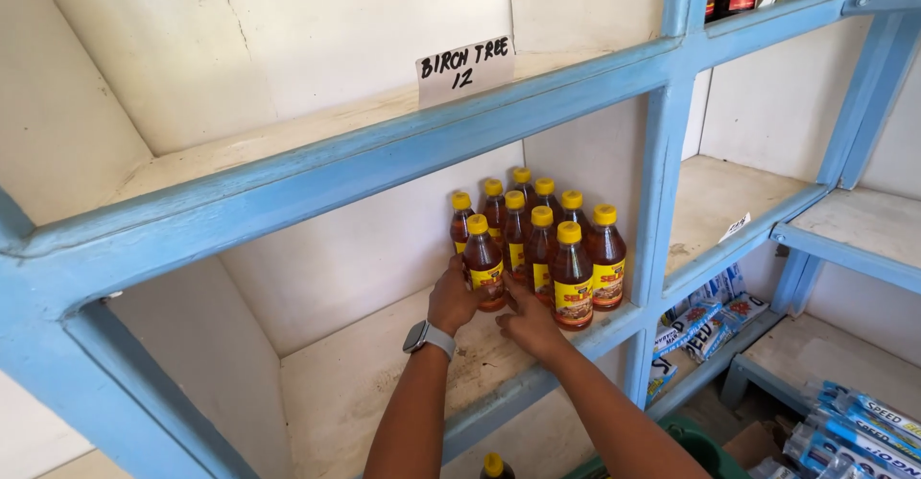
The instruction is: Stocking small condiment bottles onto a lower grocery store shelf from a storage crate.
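Looking down, we see a blue-framed shelf unit (662, 201) with pale boards; the middle shelf board (384, 383) carries a cluster of amber bottles (547, 239) with yellow caps, packed at the right end against the blue upright; a paper tag (465, 70) hangs on the rail above; blue-and-white packets (705, 321) lie on the lower shelf to the right; one more yellow cap (492, 464) shows at the bottom edge. We mark the front-left bottle (483, 263) as the one in hand; it stands upright, long axis vertical, at the near-left corner of the cluster, directly ahead of both hands. Left hand (454, 299), watch on wrist, is wrapped round its base from the left, fingers closed on it; right hand (528, 321) lies flat and spread on the board just right of that base, fingertips touching or nearly touching it, gripping nothing we can see. Left hand is the nearer; the next bottles stand just beside on the right.
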